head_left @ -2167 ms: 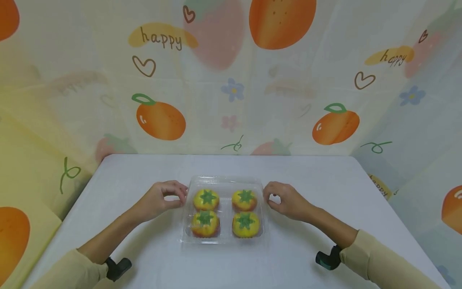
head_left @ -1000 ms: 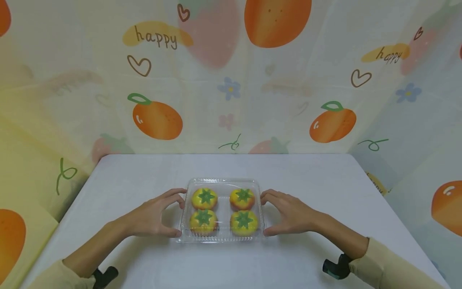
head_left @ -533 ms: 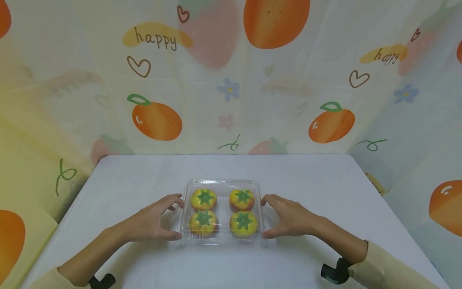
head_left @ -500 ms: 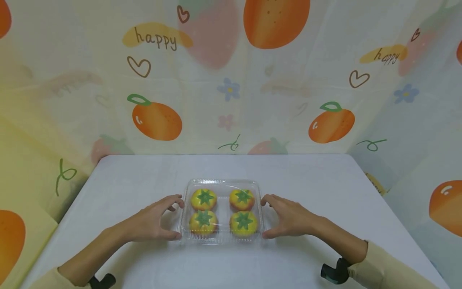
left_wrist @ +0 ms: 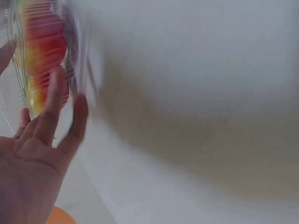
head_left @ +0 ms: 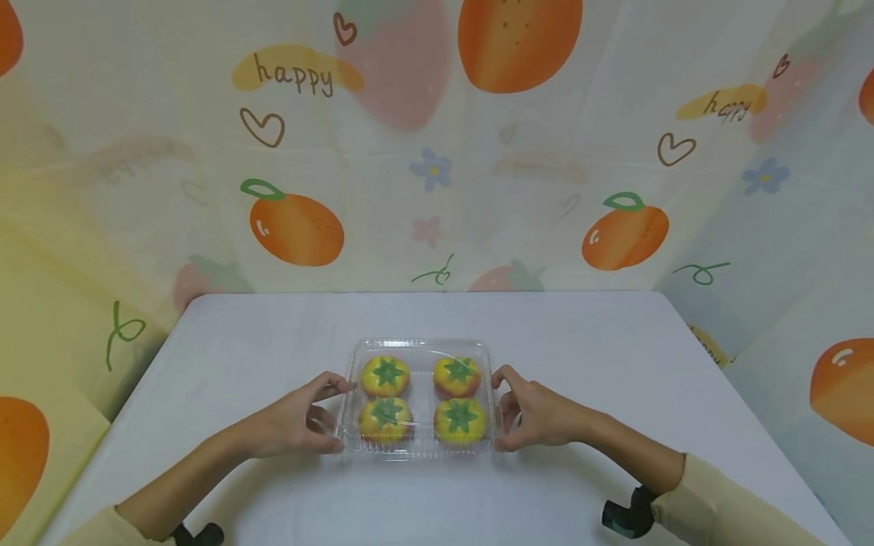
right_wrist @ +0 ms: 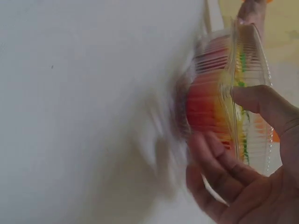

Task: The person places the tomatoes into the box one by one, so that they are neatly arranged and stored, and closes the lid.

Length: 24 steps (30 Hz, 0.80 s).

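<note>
A clear plastic clamshell box (head_left: 425,447) sits at the middle of the white table with its lid down. Inside it are several round yellow-and-red toy-like fruits (head_left: 460,422) with green star-shaped leaf tops, like persimmons. My left hand (head_left: 290,421) holds the box's left side, index fingertip at the rim and thumb near the front corner. On the opposite side my right hand (head_left: 546,413) grips the edge. In the right wrist view its thumb (right_wrist: 259,100) lies on the rim, the other fingers against the ribbed base. Whether the base touches the table is unclear.
The white table (head_left: 437,504) has a patterned fruit-print curtain (head_left: 382,152) behind it and at both sides. A dark wrist mount (head_left: 628,512) shows at each sleeve cuff.
Both hands' fingers have curled in closer to the box's side edges; half a second ago they were spread wider. Earlier still, the hands were nearer its back corners. The box has barely shifted.
</note>
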Each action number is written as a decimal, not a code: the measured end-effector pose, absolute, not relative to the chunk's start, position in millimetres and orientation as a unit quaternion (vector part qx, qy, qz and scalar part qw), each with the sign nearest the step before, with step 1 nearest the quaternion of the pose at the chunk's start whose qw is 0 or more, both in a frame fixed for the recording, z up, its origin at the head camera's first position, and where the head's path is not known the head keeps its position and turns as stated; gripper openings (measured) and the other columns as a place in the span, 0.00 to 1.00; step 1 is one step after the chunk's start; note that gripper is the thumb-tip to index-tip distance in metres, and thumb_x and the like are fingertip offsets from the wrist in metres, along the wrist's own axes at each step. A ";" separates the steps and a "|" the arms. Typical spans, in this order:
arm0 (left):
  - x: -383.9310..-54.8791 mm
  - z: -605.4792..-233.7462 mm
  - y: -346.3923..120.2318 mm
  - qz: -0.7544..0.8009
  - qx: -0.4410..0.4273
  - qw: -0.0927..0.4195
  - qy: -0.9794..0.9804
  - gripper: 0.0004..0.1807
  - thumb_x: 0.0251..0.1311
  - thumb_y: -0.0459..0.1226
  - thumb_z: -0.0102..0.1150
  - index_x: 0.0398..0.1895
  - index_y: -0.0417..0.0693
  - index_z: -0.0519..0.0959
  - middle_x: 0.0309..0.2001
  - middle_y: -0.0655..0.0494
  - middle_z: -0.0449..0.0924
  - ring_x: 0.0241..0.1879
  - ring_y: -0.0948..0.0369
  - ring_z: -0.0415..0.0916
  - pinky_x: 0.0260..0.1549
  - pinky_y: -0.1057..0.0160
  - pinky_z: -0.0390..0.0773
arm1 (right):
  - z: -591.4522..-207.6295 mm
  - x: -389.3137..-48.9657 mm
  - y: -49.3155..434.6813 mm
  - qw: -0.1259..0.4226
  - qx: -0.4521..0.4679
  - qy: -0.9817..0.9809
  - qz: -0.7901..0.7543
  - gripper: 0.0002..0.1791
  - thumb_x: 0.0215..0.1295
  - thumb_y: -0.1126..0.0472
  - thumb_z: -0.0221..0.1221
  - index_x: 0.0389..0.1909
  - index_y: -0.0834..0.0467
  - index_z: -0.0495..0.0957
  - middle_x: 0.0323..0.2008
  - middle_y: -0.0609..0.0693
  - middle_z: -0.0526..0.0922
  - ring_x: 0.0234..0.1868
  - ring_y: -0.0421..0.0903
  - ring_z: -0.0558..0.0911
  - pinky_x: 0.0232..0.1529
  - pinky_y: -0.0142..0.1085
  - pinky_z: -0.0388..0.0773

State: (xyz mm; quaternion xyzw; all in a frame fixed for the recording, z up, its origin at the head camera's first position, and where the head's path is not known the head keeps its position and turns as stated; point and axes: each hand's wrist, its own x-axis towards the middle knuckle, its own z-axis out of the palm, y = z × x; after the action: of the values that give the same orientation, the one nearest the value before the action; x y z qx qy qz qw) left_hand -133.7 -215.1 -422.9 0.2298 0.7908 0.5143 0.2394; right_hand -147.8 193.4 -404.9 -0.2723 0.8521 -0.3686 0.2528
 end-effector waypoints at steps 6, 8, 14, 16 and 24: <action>-131.5 -426.9 -215.3 0.580 0.188 0.287 0.739 0.39 0.55 0.29 0.68 0.64 0.36 0.54 0.76 0.27 0.43 0.37 0.49 0.84 0.40 0.64 0.80 | -407.2 -146.3 192.5 0.331 -0.192 0.788 -0.482 0.42 0.54 0.67 0.70 0.60 0.59 0.50 0.37 0.55 0.82 0.35 0.50 0.85 0.39 0.37 0.80; -130.7 -427.3 -215.5 0.589 0.180 0.296 0.730 0.39 0.55 0.28 0.67 0.65 0.37 0.53 0.76 0.29 0.42 0.37 0.47 0.84 0.41 0.63 0.81 | -407.4 -145.8 192.3 0.337 -0.174 0.783 -0.492 0.43 0.54 0.67 0.70 0.61 0.58 0.49 0.38 0.56 0.81 0.35 0.52 0.85 0.40 0.39 0.80; -130.0 -427.1 -216.3 0.596 0.175 0.303 0.722 0.40 0.57 0.28 0.66 0.67 0.38 0.52 0.77 0.31 0.41 0.38 0.46 0.84 0.43 0.63 0.80 | -407.8 -144.7 191.6 0.351 -0.151 0.769 -0.513 0.43 0.55 0.68 0.69 0.61 0.57 0.49 0.39 0.58 0.81 0.36 0.53 0.86 0.41 0.39 0.81; -129.9 -427.6 -216.5 0.597 0.174 0.305 0.721 0.40 0.57 0.28 0.66 0.67 0.38 0.52 0.77 0.30 0.41 0.38 0.47 0.84 0.43 0.63 0.80 | -408.2 -144.3 191.5 0.354 -0.149 0.763 -0.519 0.42 0.56 0.68 0.69 0.61 0.57 0.48 0.39 0.59 0.80 0.36 0.53 0.86 0.41 0.40 0.82; -128.7 -429.0 -215.5 0.609 0.175 0.313 0.707 0.41 0.57 0.28 0.66 0.66 0.35 0.50 0.77 0.30 0.39 0.35 0.55 0.81 0.42 0.62 0.82 | -411.3 -144.0 191.7 0.358 -0.147 0.754 -0.530 0.44 0.56 0.69 0.69 0.62 0.57 0.47 0.39 0.61 0.79 0.36 0.56 0.87 0.41 0.40 0.82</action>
State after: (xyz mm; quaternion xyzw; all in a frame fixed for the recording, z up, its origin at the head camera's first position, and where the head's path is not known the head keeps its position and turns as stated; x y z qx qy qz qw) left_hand -128.7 -215.5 -429.0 0.1749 0.7073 0.6094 0.3128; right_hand -144.0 191.7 -411.3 -0.1474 0.7542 -0.5305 0.3579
